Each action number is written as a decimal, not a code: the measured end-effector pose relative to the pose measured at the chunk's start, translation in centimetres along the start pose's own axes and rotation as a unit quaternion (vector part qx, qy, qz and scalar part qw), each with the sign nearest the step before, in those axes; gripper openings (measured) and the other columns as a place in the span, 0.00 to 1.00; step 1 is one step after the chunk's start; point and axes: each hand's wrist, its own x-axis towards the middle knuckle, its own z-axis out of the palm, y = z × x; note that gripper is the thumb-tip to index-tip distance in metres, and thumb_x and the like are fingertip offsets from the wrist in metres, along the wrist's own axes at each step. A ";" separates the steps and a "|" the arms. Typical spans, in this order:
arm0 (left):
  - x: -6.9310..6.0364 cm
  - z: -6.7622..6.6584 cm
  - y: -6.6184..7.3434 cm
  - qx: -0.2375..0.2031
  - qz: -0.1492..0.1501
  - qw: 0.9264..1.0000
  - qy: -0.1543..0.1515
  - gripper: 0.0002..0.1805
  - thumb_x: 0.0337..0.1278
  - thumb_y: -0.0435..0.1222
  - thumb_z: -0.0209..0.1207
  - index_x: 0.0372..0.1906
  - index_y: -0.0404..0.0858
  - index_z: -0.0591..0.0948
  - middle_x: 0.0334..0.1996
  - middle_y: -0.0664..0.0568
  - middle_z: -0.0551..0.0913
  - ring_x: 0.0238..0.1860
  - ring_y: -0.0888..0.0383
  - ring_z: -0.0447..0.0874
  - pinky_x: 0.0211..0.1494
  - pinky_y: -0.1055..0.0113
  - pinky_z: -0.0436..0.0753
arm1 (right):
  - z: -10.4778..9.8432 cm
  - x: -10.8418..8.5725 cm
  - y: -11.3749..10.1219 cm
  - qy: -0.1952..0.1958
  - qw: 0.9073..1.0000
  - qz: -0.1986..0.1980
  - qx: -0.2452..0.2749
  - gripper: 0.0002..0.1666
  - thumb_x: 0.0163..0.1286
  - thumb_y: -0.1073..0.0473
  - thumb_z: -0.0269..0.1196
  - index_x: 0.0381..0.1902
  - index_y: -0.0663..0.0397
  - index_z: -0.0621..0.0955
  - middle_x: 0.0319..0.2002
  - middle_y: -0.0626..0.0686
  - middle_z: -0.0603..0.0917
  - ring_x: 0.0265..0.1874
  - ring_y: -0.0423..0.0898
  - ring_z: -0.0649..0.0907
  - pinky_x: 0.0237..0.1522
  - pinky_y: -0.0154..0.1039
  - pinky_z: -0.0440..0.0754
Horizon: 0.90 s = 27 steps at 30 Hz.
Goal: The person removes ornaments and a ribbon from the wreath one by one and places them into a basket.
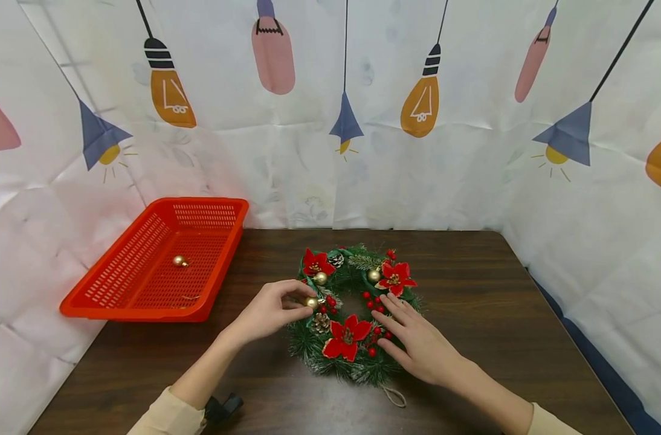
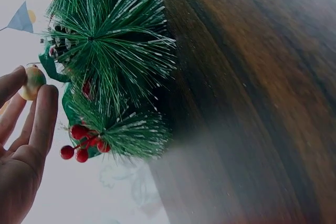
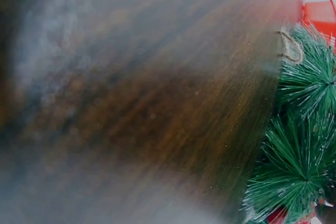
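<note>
A green Christmas wreath (image 1: 352, 368) with red poinsettias, pine cones, red berries and gold baubles lies flat on the table. Between thumb and fingers, my left hand (image 1: 273, 309) pinches a small gold bauble (image 2: 34, 83) over the wreath's left side, beside a berry cluster and a pine cone (image 1: 320, 323). On the opposite side, my right hand (image 1: 417, 341) rests with spread, fairly straight fingers on the wreath near red berries (image 1: 372, 351). The right wrist view shows pine needles (image 3: 307, 177) and tabletop, with the right hand out of sight.
An orange-red plastic basket (image 1: 129, 315) stands at the table's left, holding one loose gold bauble (image 1: 179, 261). A twine loop (image 1: 394, 397) sticks out from the wreath's near edge. Behind the dark wooden table (image 1: 472, 272) hangs a white curtain (image 1: 287, 169) printed with lamps.
</note>
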 end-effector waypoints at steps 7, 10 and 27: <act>0.7 0.4 0.3 -0.013 0.009 1.000 -0.002 0.14 0.62 0.32 0.70 0.53 0.40 0.86 0.48 0.54 0.85 0.47 0.56 0.86 0.50 0.63 0.86 | 0.1 0.0 0.0 -0.005 1.000 0.002 -0.009 0.38 0.79 0.41 0.58 0.78 0.51 0.67 0.79 0.59 0.59 0.79 0.55 0.56 0.73 0.56 0.61; 0.9 0.5 0.3 -0.013 0.016 1.000 -0.002 0.15 0.62 0.31 0.70 0.53 0.40 0.86 0.48 0.55 0.85 0.47 0.56 0.86 0.49 0.63 0.86 | 0.1 0.0 0.0 0.005 1.000 0.003 -0.016 0.39 0.78 0.41 0.58 0.78 0.53 0.67 0.80 0.61 0.57 0.79 0.58 0.56 0.72 0.58 0.62; 1.9 1.1 0.7 -0.022 -0.002 1.000 0.003 0.15 0.64 0.31 0.69 0.55 0.36 0.85 0.51 0.48 0.85 0.50 0.50 0.85 0.49 0.62 0.86 | -0.2 -0.2 -0.3 -0.015 0.999 0.048 -0.010 0.41 0.79 0.38 0.56 0.80 0.53 0.64 0.79 0.64 0.56 0.78 0.61 0.55 0.72 0.63 0.60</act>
